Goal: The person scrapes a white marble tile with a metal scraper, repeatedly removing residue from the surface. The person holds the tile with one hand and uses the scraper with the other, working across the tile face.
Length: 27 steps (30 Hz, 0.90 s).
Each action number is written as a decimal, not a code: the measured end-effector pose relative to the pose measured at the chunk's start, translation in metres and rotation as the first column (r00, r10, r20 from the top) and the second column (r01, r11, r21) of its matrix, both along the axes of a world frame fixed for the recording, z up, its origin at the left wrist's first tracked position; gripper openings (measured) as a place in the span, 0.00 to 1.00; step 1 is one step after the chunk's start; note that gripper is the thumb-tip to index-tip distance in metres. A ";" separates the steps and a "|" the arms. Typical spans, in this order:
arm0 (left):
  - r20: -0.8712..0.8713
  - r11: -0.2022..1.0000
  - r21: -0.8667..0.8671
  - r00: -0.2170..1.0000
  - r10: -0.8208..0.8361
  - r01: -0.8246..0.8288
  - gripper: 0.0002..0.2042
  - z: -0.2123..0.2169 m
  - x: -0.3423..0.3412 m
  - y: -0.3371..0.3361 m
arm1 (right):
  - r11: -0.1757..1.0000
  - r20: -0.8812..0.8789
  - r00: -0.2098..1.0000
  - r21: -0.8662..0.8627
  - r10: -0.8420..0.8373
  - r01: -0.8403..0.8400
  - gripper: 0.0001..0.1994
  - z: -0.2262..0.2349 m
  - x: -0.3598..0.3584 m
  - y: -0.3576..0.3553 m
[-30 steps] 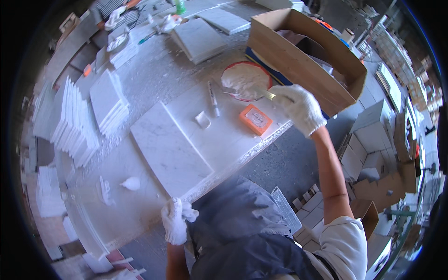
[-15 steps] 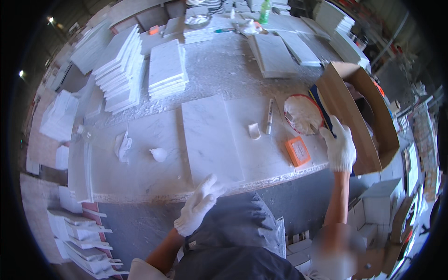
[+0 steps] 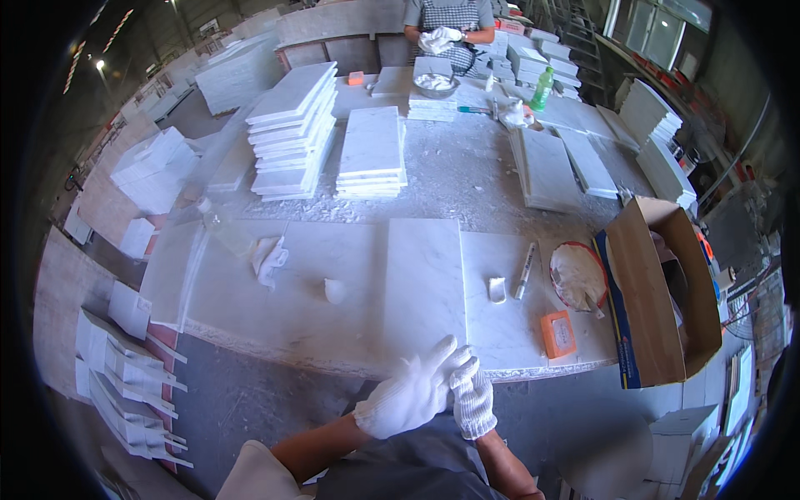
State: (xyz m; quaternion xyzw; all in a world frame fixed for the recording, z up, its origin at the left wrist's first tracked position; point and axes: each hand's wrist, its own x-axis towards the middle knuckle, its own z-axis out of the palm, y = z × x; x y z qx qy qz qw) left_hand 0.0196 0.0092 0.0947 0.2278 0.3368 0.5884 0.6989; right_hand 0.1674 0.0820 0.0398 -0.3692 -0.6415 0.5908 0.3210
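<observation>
My left hand and my right hand, both in white knit gloves, meet in front of the table's near edge. The left hand's fingers stretch toward the right hand. My right hand's fingers are curled in against the left fingertips; whether anything small is between them is hidden. Just beyond lies a flat white marble tile with grey veins. To its right are a small white scrap, a marker pen, an orange box and a red-rimmed dish of white paste. A white cup-shaped piece lies left of the tile.
An open cardboard box stands at the table's right end. Tile stacks rise at the back left, with more tiles at the back right. A crumpled cloth lies left. Across the table stands another person in gloves.
My right hand has come away from beside the cardboard box and joined my left hand at the tile's near end. The view has shifted, and the other person now shows.
</observation>
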 end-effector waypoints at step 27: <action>0.737 0.995 -0.060 0.676 -0.011 0.082 0.27 -0.032 -0.013 -0.127 | 0.253 0.147 0.935 0.965 -0.324 -0.064 0.27 0.025 0.020 0.118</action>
